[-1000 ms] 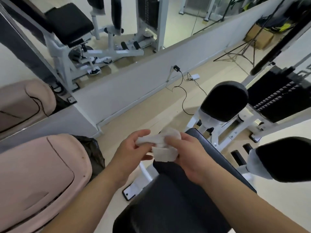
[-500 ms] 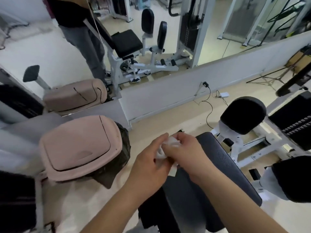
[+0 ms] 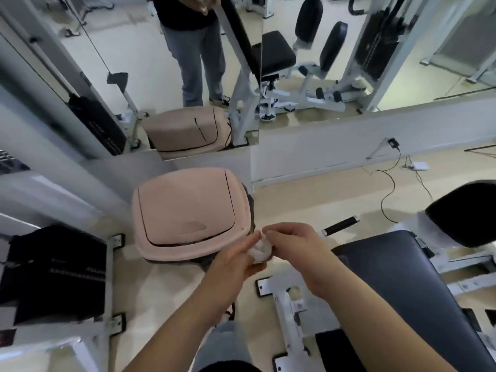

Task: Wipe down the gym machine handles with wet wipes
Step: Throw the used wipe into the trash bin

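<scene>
Weight stack (image 3: 56,272): black plates in a white frame, standing at the left edge of the floor, well apart from the hands.
Bin (image 3: 188,210): pink, with its swing lid down. It stands on the floor against the foot of the mirrored wall, and a dark bag shows under its right rim.
Mirror (image 3: 128,57): rises behind the bin and shows the bin's double, legs in grey trousers and more white-framed machines.
Left hand (image 3: 230,267): reaches in from the lower edge, palm turned up and inward. Its fingers are curled under the wipe and grip it from below.
Wet wipe (image 3: 259,251): white and crumpled into a small ball. It is held in the air between the two hands, just in front of the bin's near right corner and left of the seat, touching neither.
Right hand (image 3: 298,248): lies over the wipe, back of the hand up, with thumb and fingertips pinching the ball from above and touching the left hand's fingers.
Machine base (image 3: 284,299): a white steel foot lying flat on the floor beneath the right wrist.
Handle (image 3: 341,225): a short black grip with a metal end cap, sticking out just beyond the seat's far left corner. It is near the right hand but apart from it and from the wipe.
Seat (image 3: 402,285): a dark padded cushion, right of the hands.
Roller pad (image 3: 464,213): black, at the right edge, above the seat.
Cable (image 3: 389,191): black, looping across the floor from the wall plug.
</scene>
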A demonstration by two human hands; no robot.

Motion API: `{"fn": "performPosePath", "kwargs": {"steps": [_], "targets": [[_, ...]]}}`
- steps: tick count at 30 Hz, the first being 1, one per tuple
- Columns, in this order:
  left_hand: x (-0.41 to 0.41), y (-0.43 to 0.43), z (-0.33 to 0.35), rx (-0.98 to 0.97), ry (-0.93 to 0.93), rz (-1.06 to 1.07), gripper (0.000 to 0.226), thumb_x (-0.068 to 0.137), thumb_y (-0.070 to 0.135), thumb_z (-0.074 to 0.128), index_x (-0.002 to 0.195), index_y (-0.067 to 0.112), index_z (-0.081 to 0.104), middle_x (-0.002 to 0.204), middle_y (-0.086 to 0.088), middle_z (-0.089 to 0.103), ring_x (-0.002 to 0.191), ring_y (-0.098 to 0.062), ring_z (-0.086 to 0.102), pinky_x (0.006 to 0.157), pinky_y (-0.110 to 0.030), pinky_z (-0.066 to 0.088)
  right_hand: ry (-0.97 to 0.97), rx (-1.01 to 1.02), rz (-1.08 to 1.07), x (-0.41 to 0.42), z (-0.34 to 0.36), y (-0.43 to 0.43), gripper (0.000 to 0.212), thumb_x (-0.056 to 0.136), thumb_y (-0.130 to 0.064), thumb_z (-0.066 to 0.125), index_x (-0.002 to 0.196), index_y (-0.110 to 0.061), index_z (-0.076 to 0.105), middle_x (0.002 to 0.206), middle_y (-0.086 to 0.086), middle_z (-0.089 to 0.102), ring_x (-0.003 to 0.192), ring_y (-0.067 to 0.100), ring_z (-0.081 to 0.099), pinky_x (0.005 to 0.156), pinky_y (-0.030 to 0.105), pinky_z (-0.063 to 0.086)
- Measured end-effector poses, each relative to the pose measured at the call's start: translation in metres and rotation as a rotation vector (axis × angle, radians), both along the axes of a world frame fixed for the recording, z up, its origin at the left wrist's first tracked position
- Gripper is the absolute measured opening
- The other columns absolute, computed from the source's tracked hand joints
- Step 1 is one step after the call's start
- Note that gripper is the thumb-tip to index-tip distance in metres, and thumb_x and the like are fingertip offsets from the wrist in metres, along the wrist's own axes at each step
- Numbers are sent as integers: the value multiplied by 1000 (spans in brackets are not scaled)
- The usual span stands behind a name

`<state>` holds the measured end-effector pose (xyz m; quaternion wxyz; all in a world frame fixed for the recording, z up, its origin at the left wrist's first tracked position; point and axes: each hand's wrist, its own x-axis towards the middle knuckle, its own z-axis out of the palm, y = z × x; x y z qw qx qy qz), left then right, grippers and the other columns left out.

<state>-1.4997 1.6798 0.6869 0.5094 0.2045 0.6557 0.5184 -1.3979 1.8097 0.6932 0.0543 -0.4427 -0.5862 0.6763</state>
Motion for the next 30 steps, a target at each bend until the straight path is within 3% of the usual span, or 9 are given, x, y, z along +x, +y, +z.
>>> {"fn": "performPosePath", "kwargs": {"steps": [4,6,8,11,14,17,24,28,30], "targets": [[-81,-6,-27,-103,119,143,28,104,6,54,125,21,65,100,2,78,82,-12,74,67,-25,59,-30,-65,88,-89,-29,-4,20,96,-22,66,96,-9,80,100,19,77,100,35,73,99,54,55],[-128,-6,-51,-159,144,221,18,100,8,63,114,19,61,90,7,79,79,-17,75,65,-37,61,-45,-121,116,-129,-44,-5,17,98,-23,66,103,-15,81,103,11,78,98,26,73,96,47,56],[-167,-6,-74,-194,169,247,16,97,6,67,107,16,60,84,2,78,71,-13,72,56,-24,53,-59,-197,144,-160,-61,-6,17,99,-21,64,104,-23,80,104,-2,79,101,14,71,92,34,56],[-209,-10,-125,-354,283,190,14,93,16,70,96,25,60,85,2,75,74,-15,72,60,-30,57,-147,-253,117,-191,-89,-9,24,100,-11,60,90,-25,76,82,-9,74,75,3,68,65,13,47],[-245,-13,-192,-509,292,126,6,84,28,67,86,29,62,84,3,72,75,-22,73,73,-47,63,-272,-267,40,-215,-126,-10,18,97,-8,58,85,-16,68,82,5,61,73,17,55,64,25,41],[-273,-4,-248,-565,414,58,2,82,28,63,80,28,64,80,6,70,74,-19,70,71,-39,61,-312,-339,-51,-241,-159,-12,11,98,-12,58,102,-13,69,94,10,70,80,21,62,67,30,46],[-300,-5,-352,-632,669,-334,21,97,10,49,107,14,67,119,-5,56,101,-29,62,87,-41,54,-398,-397,-102,-273,-220,-23,16,102,-15,54,109,-11,68,97,15,72,76,21,64,59,26,50],[-300,-19,-381,-755,870,-589,33,103,32,40,126,20,61,132,-3,59,124,-26,58,98,-38,44,-430,-436,-88,-287,-240,-21,15,104,-11,49,102,-12,64,93,13,64,79,23,55,58,27,38],[-299,-27,-385,-872,948,-699,44,101,47,32,133,31,58,142,-1,53,137,-30,45,110,-55,31,-438,-426,-68,-296,-247,-19,13,105,-15,51,102,-15,63,94,12,67,83,24,58,64,29,43]]}}
